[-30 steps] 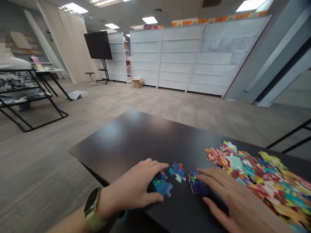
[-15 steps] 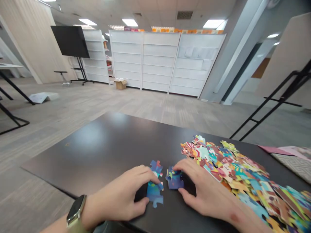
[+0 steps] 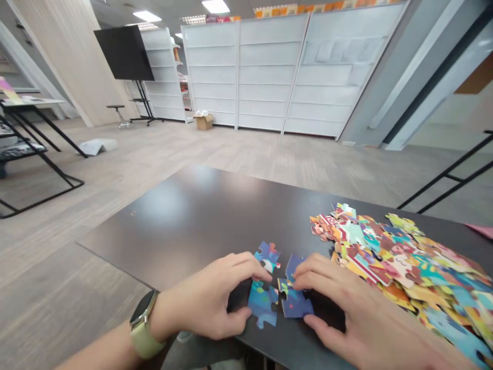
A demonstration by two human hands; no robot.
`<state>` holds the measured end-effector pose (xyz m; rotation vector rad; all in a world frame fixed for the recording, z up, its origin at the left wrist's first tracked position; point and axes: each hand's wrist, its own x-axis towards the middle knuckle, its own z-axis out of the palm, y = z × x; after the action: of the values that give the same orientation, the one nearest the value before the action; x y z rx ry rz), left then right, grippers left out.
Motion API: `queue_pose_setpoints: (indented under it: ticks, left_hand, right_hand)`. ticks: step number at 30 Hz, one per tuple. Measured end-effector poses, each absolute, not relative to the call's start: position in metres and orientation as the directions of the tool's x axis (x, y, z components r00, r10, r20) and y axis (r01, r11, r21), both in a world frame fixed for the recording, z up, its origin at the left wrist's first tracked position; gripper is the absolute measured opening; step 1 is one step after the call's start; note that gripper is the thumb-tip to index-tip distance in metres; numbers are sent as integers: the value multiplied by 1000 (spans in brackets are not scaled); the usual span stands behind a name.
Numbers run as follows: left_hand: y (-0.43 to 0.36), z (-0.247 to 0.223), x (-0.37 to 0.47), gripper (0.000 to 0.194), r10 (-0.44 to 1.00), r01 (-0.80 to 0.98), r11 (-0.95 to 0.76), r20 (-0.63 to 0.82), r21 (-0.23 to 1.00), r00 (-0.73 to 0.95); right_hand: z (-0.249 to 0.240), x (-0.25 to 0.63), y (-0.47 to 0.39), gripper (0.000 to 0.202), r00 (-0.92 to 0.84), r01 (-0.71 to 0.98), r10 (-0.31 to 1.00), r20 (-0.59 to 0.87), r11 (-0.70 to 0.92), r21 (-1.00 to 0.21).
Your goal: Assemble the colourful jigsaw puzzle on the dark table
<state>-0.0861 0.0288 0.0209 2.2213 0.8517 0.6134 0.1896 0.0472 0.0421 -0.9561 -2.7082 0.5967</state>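
Observation:
Blue joined puzzle pieces lie on the dark table, with my left hand around their left side, its index finger over them and its thumb at the lower edge. Just to their right, across a narrow gap, is another blue section with a piece reaching up at its top. My right hand has its fingertips on that section's upper right and its thumb at the lower right corner. A large heap of colourful loose puzzle pieces spreads beyond my right hand.
The black table has its left edge beside my left forearm. Something pink lies at the far right edge. Beyond the table stand white shelves, a screen on a stand, a cardboard box and a side table.
The view has turned left and down, so the table contents appear further right. The right-hand section now shows a blue piece extending upward, and my right hand's fingers have shifted over it.

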Motion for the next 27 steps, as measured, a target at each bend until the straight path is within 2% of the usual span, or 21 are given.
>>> queue_pose_setpoints:
  ticks: [4, 7, 9, 13, 17, 22, 27]
  left_hand:
    - [24, 23, -79, 63, 741, 477, -570, 169, 669, 649]
    - [19, 21, -71, 37, 845, 657, -491, 130, 572, 519]
    - [17, 18, -69, 32, 880, 705, -441, 114, 555, 461]
    - [17, 19, -79, 28, 862, 617, -428, 93, 661, 498]
    - [19, 21, -89, 38, 837, 561, -432, 83, 706, 541]
    - [21, 18, -86, 40, 826, 578, -455, 80, 677, 558]
    - [19, 16, -85, 38, 825, 583, -464, 85, 667, 559]
  right_hand:
    - [40, 189, 45, 36, -779, 512, 620, 91, 714, -477]
    - [39, 191, 44, 45, -797, 478, 592, 120, 740, -474]
    - [39, 191, 44, 46, -786, 492, 606, 126, 735, -466]
    - [40, 187, 44, 22, -728, 608, 684, 40, 671, -425]
    - [39, 181, 43, 17, -733, 606, 680, 22, 667, -434]
    - [36, 180, 40, 30, -774, 514, 631, 44, 668, -538]
    - [31, 180, 41, 37, -753, 518, 655, 63, 650, -555]
